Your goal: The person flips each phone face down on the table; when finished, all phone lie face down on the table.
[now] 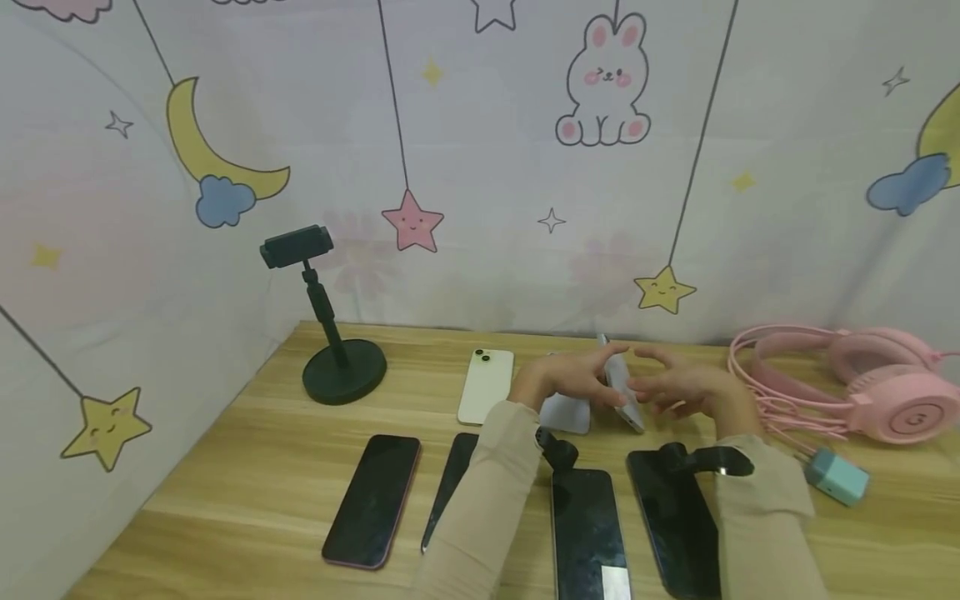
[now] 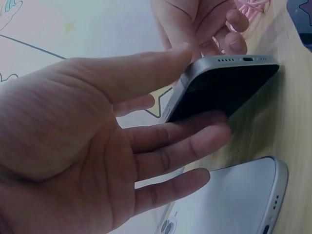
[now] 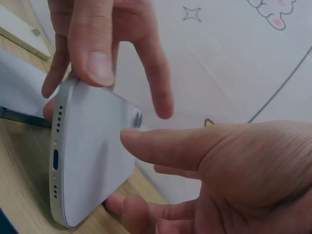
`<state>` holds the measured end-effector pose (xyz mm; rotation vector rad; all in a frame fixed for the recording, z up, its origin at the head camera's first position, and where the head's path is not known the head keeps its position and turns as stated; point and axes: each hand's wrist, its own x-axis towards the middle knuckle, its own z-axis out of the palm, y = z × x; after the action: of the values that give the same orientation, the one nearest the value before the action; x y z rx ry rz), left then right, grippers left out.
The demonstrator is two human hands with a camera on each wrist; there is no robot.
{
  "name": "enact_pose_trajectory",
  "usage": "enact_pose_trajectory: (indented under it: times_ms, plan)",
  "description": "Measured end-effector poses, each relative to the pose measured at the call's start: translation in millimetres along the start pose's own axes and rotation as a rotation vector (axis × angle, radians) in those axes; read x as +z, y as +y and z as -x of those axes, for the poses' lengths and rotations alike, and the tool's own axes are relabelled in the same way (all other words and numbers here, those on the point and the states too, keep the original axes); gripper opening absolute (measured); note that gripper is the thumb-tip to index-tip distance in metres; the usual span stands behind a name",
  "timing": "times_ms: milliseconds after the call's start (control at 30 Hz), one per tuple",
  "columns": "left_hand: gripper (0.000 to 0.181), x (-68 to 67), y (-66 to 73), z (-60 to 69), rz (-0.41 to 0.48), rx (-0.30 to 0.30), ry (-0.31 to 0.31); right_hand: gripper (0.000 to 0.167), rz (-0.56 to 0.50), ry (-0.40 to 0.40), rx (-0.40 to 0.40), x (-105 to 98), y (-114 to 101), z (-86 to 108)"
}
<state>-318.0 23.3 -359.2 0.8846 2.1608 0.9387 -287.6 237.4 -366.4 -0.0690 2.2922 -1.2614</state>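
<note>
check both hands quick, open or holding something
Left hand: holding the tilted phone between thumb and fingers.
Right hand: open near its back; contact cannot be told.

G-shaped mark on pink headphones' ear cup.

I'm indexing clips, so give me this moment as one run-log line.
left hand: pinches tilted pale-backed smartphone | right hand: beside its back, contact unclear | nearby: flat-lying silver smartphone, pink headphones
</note>
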Motion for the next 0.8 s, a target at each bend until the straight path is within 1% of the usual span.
enact_pose_trajectory:
  times_ms: [67, 233, 400, 500, 633, 667, 733, 800]
  plan:
    - [0.087, -0.3, 1.0, -0.3, -0.031, 0.001, 0.01, 0.084, -0.004, 0.004, -0.003, -1.4, 1.4, 0.9]
    - [0.084, -0.2, 2.7, 0.0, -0.167, 0.0, 0.042, 0.086, -0.004, 0.013, 0.009, -4.9, 3.3, 3.4]
    - [0.083, -0.1, 2.4, -2.2, -0.246, -0.017, 0.044, 0.086, 0.021, 0.021, 0.019, -6.7, 2.2, 3.8]
    - [0.082, 0.8, 2.5, -3.0, -0.291, -0.015, 0.05, 0.086, 0.029, 0.02, 0.021, -6.4, 0.6, 3.7]
    - [0.081, 4.6, 2.6, -4.2, -0.322, -0.02, 0.057, 0.086, 0.041, 0.026, 0.033, -6.7, 1.7, 5.0]
    - [0.081, 5.7, 2.7, -4.7, -0.324, -0.031, 0.058, 0.086, 0.045, 0.029, 0.037, -7.1, 3.2, 5.5]
    - [0.08, 8.0, 3.8, -5.6, -0.309, -0.049, 0.055, 0.087, 0.048, 0.036, 0.048, -8.6, 6.7, 6.9]
    - [0.079, 9.8, 5.6, -7.1, -0.302, -0.052, 0.051, 0.087, 0.051, 0.049, 0.061, -11.5, 10.8, 8.9]
